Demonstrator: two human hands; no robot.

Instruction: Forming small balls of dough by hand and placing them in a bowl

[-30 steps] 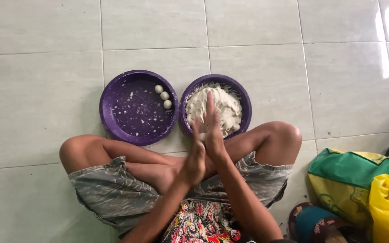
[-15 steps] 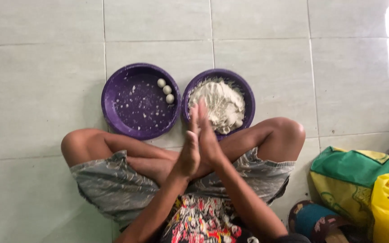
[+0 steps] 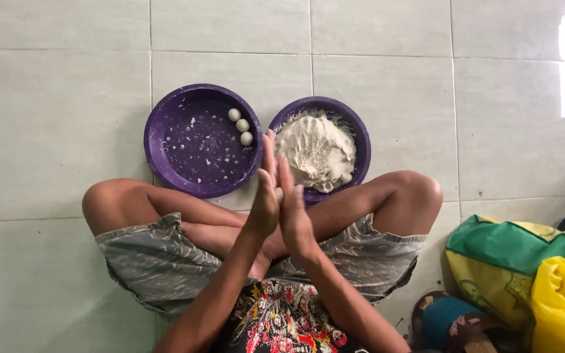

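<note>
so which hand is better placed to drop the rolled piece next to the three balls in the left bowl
Probably the left hand: it is on the side of the left bowl, close to its rim and the three balls. The right hand sits nearer the dough bowl.

I see glossy tiled floor [image 3: 47,117]; beside the smooth purple plastic dish [image 3: 165,140], matt, crumbly dough [image 3: 315,153]; crinkled cloth shorts [image 3: 145,261].
</note>
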